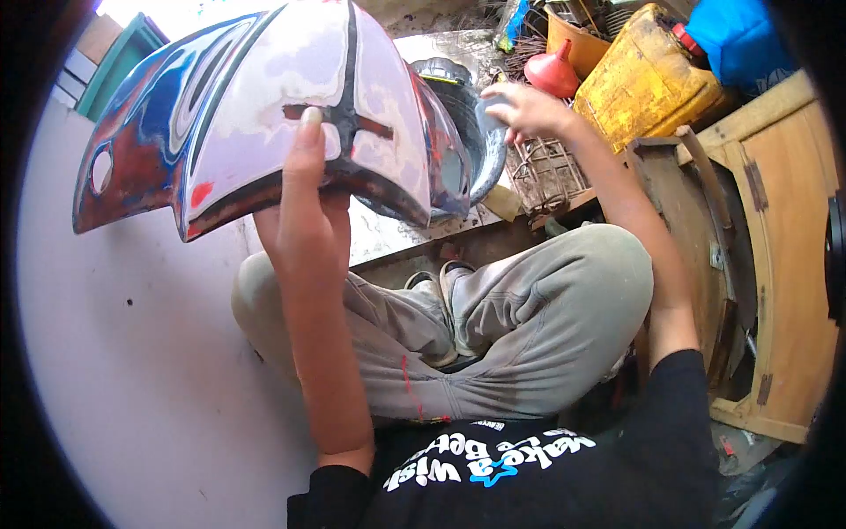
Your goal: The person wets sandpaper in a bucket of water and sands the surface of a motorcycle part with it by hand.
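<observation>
My left hand [304, 203] grips a curved, motorcycle-style body panel [273, 79] by its lower edge. Its thumb presses on the outer face beside a narrow slot; the other fingers are mostly hidden underneath. Patchy white, blue, red-brown and black paint covers the panel, and a round hole shows near its left corner. My right hand [529, 113] is over the right rim of a dark basin [493, 163], apart from the panel. Its fingers are curled around a thin greyish piece [487, 115] whose kind I cannot make out. The panel hides much of the basin.
A white wall [132, 353] runs along my left. Beyond the basin are a red funnel [553, 70], an orange bucket [573, 35], a dirty yellow jerrycan [648, 79] and a blue bag [740, 44]. A wooden frame [793, 247] leans at right. My bent knees are below the panel.
</observation>
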`<state>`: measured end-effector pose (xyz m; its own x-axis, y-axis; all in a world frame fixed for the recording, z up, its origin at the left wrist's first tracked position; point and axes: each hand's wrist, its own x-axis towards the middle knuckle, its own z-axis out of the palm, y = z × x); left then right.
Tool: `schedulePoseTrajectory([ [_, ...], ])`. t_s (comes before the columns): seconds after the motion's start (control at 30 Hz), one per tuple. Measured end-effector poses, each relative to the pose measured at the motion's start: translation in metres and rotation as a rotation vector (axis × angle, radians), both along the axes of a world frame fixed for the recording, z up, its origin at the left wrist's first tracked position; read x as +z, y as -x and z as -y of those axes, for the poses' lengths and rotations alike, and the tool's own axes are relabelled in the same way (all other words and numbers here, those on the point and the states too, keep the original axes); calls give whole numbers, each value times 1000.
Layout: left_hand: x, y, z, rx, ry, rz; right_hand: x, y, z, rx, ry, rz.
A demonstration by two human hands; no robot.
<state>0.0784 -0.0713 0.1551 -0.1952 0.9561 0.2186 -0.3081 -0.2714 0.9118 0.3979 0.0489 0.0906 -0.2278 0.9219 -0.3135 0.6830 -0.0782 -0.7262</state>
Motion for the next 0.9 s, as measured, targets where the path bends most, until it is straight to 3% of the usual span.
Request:
schedulePoseTrajectory([
  [0.07,0,-2,-3,-36,2,186,-40,9,-16,147,-22,147],
  [0.13,4,-5,-3,22,44,173,-108,12,-41,388,-380,207],
  [0.23,7,-10,-9,109,140,230,-113,63,-31,434,-178,421],
  [0.33,-3,-4,-7,108,259,243,-186,78,-29,617,-262,578],
  [0.37,-25,2,-7,183,137,-69,-199,80,-33,660,-180,630],
  [0.4,-18,-1,-7,120,185,115,-210,82,-37,702,-100,681],
  [0.43,-11,-4,-8,72,237,304,-226,82,-40,740,-29,675],
  [0.53,-21,-7,-17,105,200,312,-262,88,-50,905,202,641],
  [0.73,-24,-3,-15,-27,201,352,-293,88,-74,830,86,547],
  [0.8,-26,3,-14,-54,179,305,-345,101,-88,1003,217,642],
  [0.83,-23,1,-14,-34,192,314,-397,94,-97,979,173,468],
  [0.9,-15,-1,-13,-16,230,296,-403,83,-105,778,273,82],
])
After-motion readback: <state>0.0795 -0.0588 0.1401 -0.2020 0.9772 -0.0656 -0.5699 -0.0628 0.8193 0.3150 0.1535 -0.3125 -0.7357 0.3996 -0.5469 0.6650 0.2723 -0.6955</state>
